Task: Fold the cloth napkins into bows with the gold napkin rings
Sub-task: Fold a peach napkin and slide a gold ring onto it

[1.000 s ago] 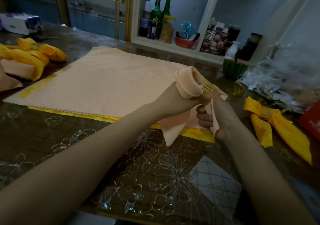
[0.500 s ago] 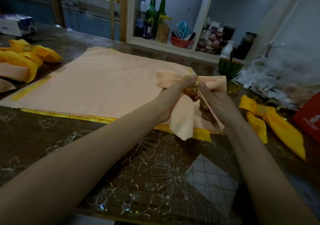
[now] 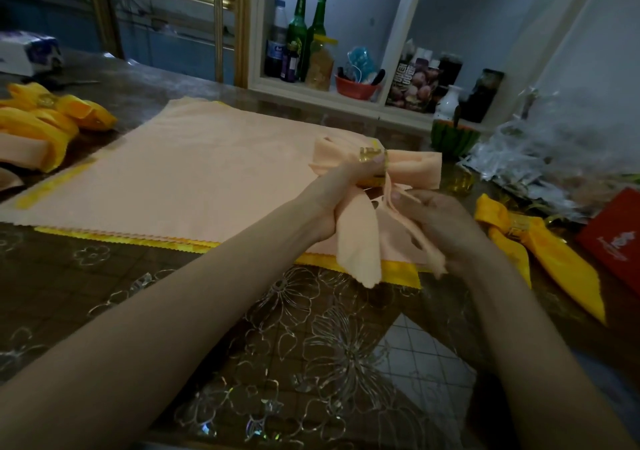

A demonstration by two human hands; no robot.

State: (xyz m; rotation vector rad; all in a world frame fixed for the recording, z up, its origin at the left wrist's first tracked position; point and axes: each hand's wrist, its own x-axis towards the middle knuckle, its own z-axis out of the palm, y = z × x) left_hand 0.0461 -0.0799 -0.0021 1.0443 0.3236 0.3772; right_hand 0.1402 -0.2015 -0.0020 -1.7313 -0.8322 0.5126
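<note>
Presently, one peach napkin [image 3: 412, 169] is in hand above the table [image 3: 104, 293], held clear of the surface over the near right corner of the stack [image 3: 194, 179] of flat napkins. A gold ring [image 3: 372, 157] sits on its gathered middle. A loop stands out to each side of the ring and two tails hang below. Left hand [image 3: 332, 190]: fingers curled round the gathered cloth at the ring, one fingertip laid on the ring itself. Right hand [image 3: 436, 221]: fingers curled, pinching the edge of the right tail just below the ring. Judged state: this bow is formed and ringed, and only dressing of the tails and loops looks outstanding before it can be set down. Completed work: one yellow bow [image 3: 540, 252] with its ring lies on the table to the right. A group of yellow and peach bows [image 3: 45, 120] lies at the far left, count uncertain since the frame edge cuts them. Outstanding: the stack, peach on top with yellow edges showing beneath, is not yet folded, and the number of sheets cannot be told. Overall judgement: partway through, with a fair share left.
</note>
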